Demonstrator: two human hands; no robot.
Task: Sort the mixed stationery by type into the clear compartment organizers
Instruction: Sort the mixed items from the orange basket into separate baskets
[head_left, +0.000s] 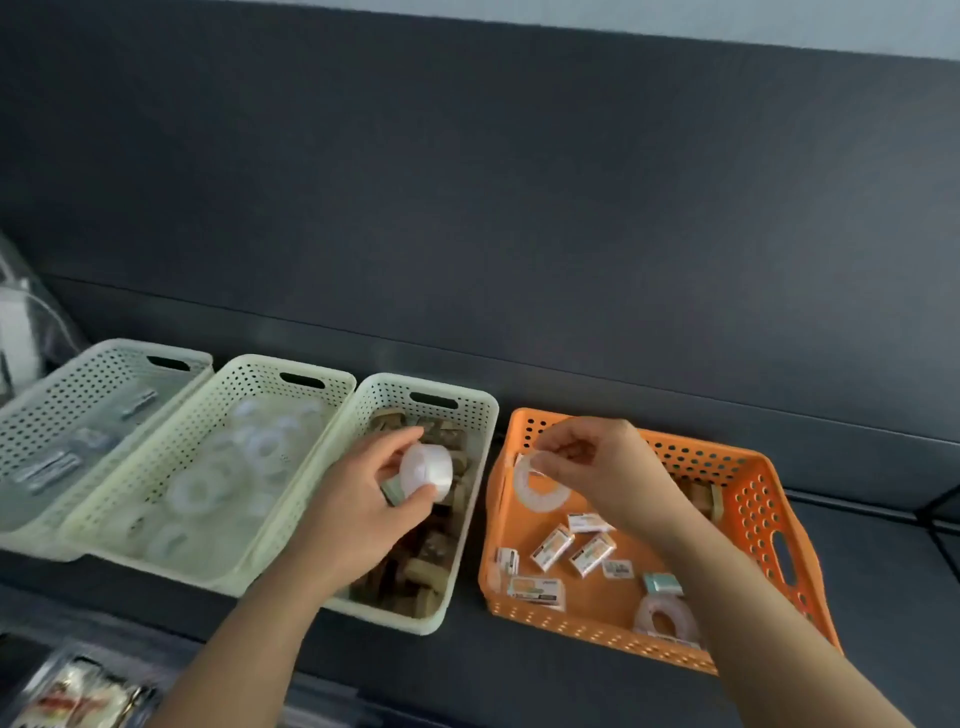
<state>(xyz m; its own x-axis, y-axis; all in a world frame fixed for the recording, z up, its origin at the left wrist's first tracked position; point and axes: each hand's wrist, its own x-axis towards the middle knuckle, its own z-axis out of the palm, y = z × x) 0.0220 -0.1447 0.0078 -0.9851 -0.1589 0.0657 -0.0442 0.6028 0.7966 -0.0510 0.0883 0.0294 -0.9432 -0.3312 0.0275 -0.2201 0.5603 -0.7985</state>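
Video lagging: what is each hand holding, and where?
Left hand: tape roll, gripped round its rim. Right hand: second roll, pinched at its upper edge.

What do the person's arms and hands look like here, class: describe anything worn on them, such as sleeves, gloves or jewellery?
The left arm and the right arm are bare as far as the view shows; no sleeves appear. The left hand and the right hand wear no gloves, and no ring, watch or bracelet is visible.

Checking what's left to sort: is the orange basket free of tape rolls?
No: a white tape roll lies in the orange basket's near right corner, with small boxes scattered beside it.
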